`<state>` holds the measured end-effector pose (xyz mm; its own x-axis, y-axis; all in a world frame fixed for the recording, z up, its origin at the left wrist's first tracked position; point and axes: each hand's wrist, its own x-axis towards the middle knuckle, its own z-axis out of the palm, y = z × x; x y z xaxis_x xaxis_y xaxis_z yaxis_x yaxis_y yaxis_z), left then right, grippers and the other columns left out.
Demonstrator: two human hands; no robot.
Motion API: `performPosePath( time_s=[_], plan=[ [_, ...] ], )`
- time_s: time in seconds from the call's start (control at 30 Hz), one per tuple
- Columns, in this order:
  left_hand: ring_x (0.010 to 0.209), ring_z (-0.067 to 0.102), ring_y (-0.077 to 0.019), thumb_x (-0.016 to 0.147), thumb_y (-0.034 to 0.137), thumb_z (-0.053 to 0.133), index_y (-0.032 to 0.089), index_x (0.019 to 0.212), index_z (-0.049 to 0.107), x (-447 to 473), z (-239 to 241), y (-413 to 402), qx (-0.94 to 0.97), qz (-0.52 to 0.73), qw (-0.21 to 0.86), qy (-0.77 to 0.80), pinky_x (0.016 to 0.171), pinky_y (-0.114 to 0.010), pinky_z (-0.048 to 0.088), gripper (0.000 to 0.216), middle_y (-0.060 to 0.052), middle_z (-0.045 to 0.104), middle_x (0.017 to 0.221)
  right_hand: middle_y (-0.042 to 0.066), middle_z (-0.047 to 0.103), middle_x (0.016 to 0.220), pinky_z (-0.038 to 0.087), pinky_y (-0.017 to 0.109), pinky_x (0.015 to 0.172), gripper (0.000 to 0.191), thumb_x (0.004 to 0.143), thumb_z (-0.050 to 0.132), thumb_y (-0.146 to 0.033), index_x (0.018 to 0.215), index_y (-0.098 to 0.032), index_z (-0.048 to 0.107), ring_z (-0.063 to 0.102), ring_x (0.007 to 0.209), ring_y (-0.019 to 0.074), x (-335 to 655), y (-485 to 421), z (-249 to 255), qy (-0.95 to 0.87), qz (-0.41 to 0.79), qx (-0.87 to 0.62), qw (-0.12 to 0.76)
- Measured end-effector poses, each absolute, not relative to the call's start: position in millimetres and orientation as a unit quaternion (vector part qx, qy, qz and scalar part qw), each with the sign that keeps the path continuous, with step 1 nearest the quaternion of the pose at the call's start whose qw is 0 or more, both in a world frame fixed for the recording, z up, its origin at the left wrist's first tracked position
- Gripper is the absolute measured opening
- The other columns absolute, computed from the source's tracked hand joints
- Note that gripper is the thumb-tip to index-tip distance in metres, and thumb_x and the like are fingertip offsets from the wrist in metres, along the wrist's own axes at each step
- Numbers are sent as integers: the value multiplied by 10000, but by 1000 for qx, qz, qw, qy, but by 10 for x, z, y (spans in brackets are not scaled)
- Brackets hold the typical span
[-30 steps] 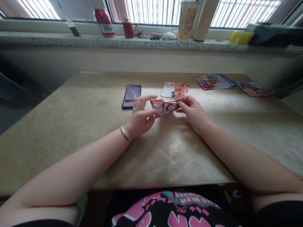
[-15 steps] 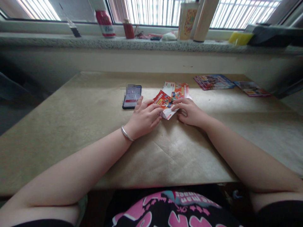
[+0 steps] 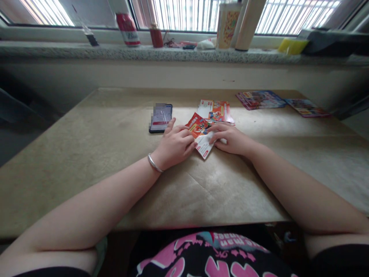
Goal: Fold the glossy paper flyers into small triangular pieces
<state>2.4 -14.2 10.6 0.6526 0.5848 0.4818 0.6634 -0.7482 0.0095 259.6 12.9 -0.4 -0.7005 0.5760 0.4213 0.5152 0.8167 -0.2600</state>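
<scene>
A red and white printed leaflet [image 3: 205,144] lies slanted between my two hands, its white corner pointing toward me. My left hand [image 3: 178,143] grips its left edge with curled fingers, the thumb and one finger partly hidden; a silver bangle circles that wrist. On the opposite side, my right hand [image 3: 229,137] has its fingers closed over the right edge. Just behind, more red and white leaflets [image 3: 217,109] rest on the table, partly covered by the held one and by my right fingers. A phone [image 3: 160,118] with its screen lit lies beyond my left hand.
Two groups of colourful booklets, one a stack [image 3: 263,100] and another pile [image 3: 308,108], lie at the table's back right. The stone windowsill [image 3: 173,54] behind holds a red can [image 3: 128,30], a red bottle [image 3: 156,36], a patterned cup [image 3: 227,27] and a yellow object [image 3: 292,46].
The held leaflet has slid toward me and lies flatter, with more of its white part showing. My left fingers have drawn back and curled at its edge; my right hand has shifted slightly.
</scene>
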Motion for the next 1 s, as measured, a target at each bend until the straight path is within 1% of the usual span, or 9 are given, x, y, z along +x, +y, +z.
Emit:
performPosePath(
  time_s=[0.07, 0.13, 0.27, 0.33, 0.4, 0.5, 0.7, 0.87, 1.0],
  plan=[
    [1060, 604, -230, 935, 327, 487, 211, 822, 691, 29, 112, -147, -912, -232, 84, -327, 1162, -571, 183, 260, -27, 720, 990, 41, 648, 1190, 410, 480, 1042, 163, 776, 614, -149, 843, -264, 709, 578, 1137, 212, 2571, 104, 24, -921, 71, -286, 255],
    [1041, 622, -217, 939, 323, 483, 204, 842, 687, 33, 107, -147, -919, -224, 78, -315, 1157, -539, 216, 255, -25, 721, 1030, 40, 645, 1204, 407, 493, 1041, 161, 766, 633, -158, 852, -269, 712, 558, 1165, 228, 2556, 84, 38, -914, 74, -294, 269],
    [995, 645, -189, 954, 343, 474, 224, 977, 693, 34, 81, -129, -936, -207, 52, -280, 1083, -450, 333, 250, -23, 721, 1057, 37, 616, 1250, 387, 531, 1051, 142, 774, 652, -186, 852, -281, 722, 508, 1217, 248, 2556, 84, 22, -902, 60, -314, 290],
    [1002, 641, -189, 959, 347, 474, 257, 1044, 693, 32, 69, -116, -943, -198, 52, -262, 1046, -430, 359, 251, -15, 713, 1081, 36, 604, 1264, 381, 541, 1054, 118, 795, 650, -211, 851, -284, 725, 489, 1235, 250, 2553, 98, -1, -898, 52, -324, 292],
    [1018, 633, -196, 958, 347, 484, 282, 1070, 694, 31, 61, -107, -946, -191, 56, -257, 1035, -432, 359, 247, -14, 703, 1105, 42, 602, 1261, 380, 545, 1054, 103, 816, 641, -235, 853, -280, 726, 485, 1234, 249, 2540, 113, -26, -894, 47, -334, 295],
    [1015, 629, -196, 956, 347, 491, 284, 1082, 694, 29, 59, -104, -946, -192, 56, -255, 1034, -436, 353, 247, -27, 699, 1096, 59, 601, 1251, 393, 531, 1048, 118, 837, 615, -238, 867, -267, 726, 505, 1207, 240, 2516, 127, -60, -892, 39, -341, 294],
    [990, 626, -196, 957, 361, 485, 267, 1074, 699, 27, 74, -118, -948, -189, 48, -252, 1023, -429, 360, 261, -36, 701, 1062, 41, 618, 1245, 423, 519, 1018, 146, 774, 625, -154, 827, -263, 706, 540, 1180, 246, 2549, 148, -77, -896, 37, -340, 282],
    [988, 617, -196, 972, 365, 450, 272, 1069, 704, 26, 58, -105, -947, -183, 53, -258, 1012, -412, 371, 287, -25, 695, 1083, 44, 684, 1121, 473, 454, 946, 79, 792, 621, -176, 806, -237, 668, 609, 1069, 226, 2529, 139, -28, -900, 37, -331, 282],
    [984, 612, -190, 973, 371, 450, 293, 1067, 708, 20, 39, -88, -946, -185, 54, -260, 1028, -417, 356, 286, -20, 693, 1069, 45, 691, 1085, 476, 434, 932, 60, 795, 619, -185, 813, -229, 656, 613, 1054, 226, 2460, 115, -15, -901, 31, -337, 272]
  ],
)
